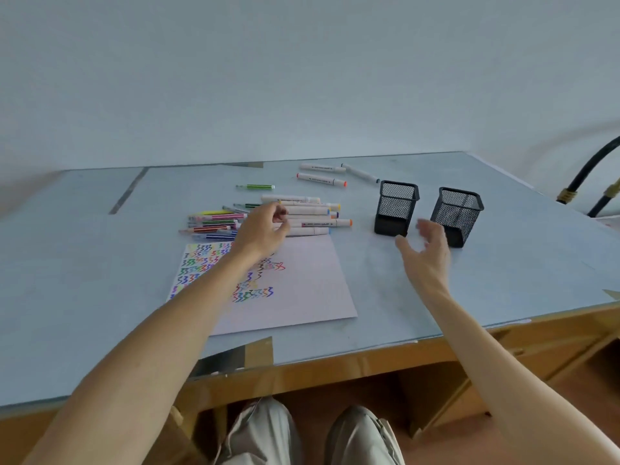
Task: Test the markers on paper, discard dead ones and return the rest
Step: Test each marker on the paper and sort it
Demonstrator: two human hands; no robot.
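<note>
A sheet of paper covered with colored zigzag test marks lies on the table. Behind it lies a pile of thick white markers, with thin striped colored markers to its left. My left hand is over the left ends of the white markers, thumb and fingers curled toward them; I cannot tell whether it grips one. My right hand hovers with spread fingers, holding nothing, just in front of two black mesh pen holders, which stand upright.
Three white markers and a single green thin marker lie apart near the table's far edge. The table has a pale blue top; its front edge is near my knees. A black hose runs at far right.
</note>
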